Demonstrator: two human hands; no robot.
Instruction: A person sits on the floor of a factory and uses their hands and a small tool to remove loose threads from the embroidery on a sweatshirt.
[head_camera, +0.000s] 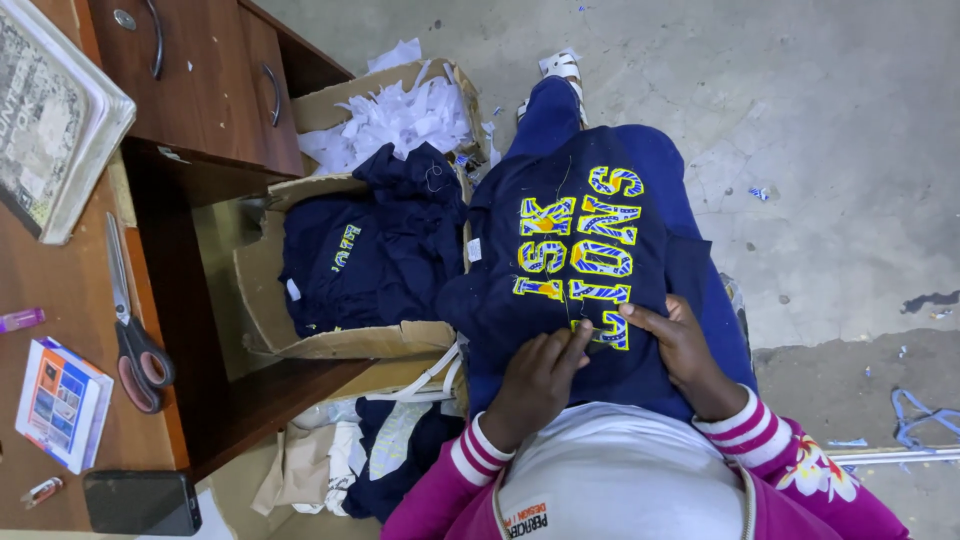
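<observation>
The left hand (535, 385) rests on a navy garment (575, 270) spread across the person's lap, its fingers stretched toward the lowest yellow and blue embroidered letter, thumb and forefinger drawn narrow together as if pinching something fine at the cloth, though what sits in that grip is too small to tell. The right hand (685, 355) lies flat just beside it on the same garment, fingers pressing the cloth at the edge of that letter, its grip holding nothing that can be seen beyond the fabric under it. Both wrists come out of pink sleeves with white striped cuffs. The garment covers the knees, its lettering running away from the body toward a foot in a white sandal (562, 66) on the concrete floor (820, 120). Left of the garment, touching its edge, stands a cardboard box (300, 335) filled with more folded navy clothes (370, 245), and beyond that box is another one heaped with white paper scraps (395, 115). Further left of the garment is a wooden table (70, 300) carrying scissors (135, 330), a small colourful booklet (62, 403), a dark phone (140, 502) and a framed board (50, 110) at its far corner.
</observation>
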